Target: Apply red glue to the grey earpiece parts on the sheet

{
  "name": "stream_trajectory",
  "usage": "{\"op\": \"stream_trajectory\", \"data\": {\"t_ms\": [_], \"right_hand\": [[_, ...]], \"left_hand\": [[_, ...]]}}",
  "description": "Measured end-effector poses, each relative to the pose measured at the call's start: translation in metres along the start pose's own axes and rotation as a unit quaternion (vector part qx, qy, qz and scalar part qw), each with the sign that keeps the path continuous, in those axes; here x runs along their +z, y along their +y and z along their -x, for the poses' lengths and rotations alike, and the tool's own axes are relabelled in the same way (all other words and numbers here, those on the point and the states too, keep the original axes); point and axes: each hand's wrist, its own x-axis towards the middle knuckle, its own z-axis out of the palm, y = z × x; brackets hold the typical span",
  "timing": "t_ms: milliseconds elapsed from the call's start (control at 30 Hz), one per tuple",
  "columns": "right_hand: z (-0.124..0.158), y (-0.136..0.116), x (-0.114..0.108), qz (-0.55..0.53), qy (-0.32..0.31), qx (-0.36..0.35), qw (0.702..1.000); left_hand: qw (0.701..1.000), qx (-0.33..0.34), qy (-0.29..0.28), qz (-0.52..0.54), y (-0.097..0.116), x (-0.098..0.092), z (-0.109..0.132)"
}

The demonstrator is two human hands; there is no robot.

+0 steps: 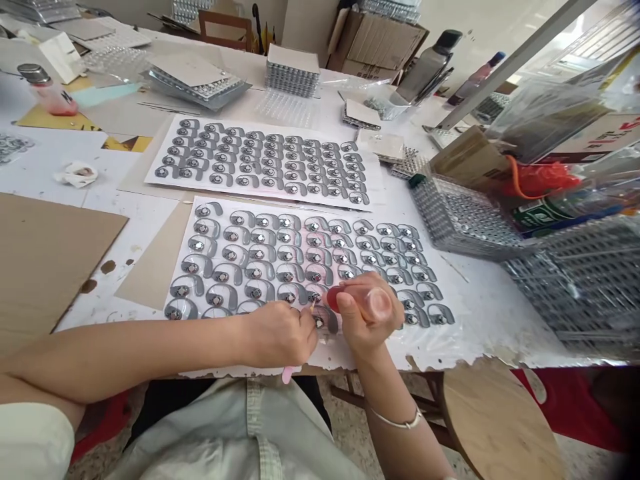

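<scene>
My left hand (283,337) is closed around a thin pink-handled tool (287,375). Its pink end sticks out below the fist, and its fine tip points at one of the small grey hook-shaped pieces with round shiny settings. My right hand (373,317) grips a small squeeze bottle (377,304) with reddish liquid, tilted so that its red end faces left, close to the tool tip. Both hands are over the lower rows of a white sheet (227,212) set with several rows of these grey pieces (260,255); the hands and forearms cover some of them.
A second sheet of grey pieces (270,162) lies behind. Stacked clear trays (293,73) stand at the back, and grey baskets (465,217) crowd the right. Brown cardboard (50,260) and a crumpled tissue (77,175) lie left; a wooden stool (500,420) is below the table edge.
</scene>
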Motion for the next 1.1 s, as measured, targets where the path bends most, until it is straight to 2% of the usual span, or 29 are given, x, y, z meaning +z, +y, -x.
{"op": "stream_trajectory", "data": {"t_ms": [167, 400, 667, 867, 1100], "right_hand": [[-0.0012, 0.0005, 0.0027, 0.002, -0.012, 0.007, 1.0], [-0.002, -0.0002, 0.0038, 0.017, -0.009, 0.001, 1.0], [-0.002, -0.0002, 0.0045, -0.003, -0.007, 0.006, 1.0], [-0.0018, -0.0007, 0.0054, -0.004, 0.004, 0.013, 1.0], [-0.0008, 0.0006, 0.0054, -0.007, 0.015, 0.024, 1.0]], "left_hand": [[0.999, -0.006, -0.018, 0.027, -0.0004, 0.0017, -0.0006], [0.999, -0.018, 0.027, 0.023, -0.0007, 0.0009, 0.0003], [0.999, -0.021, 0.031, -0.003, -0.0002, 0.0039, 0.0017], [1.0, -0.015, -0.013, 0.012, -0.0005, 0.0024, 0.0018], [0.999, -0.021, -0.006, 0.035, -0.0029, 0.0008, 0.0009]]}}
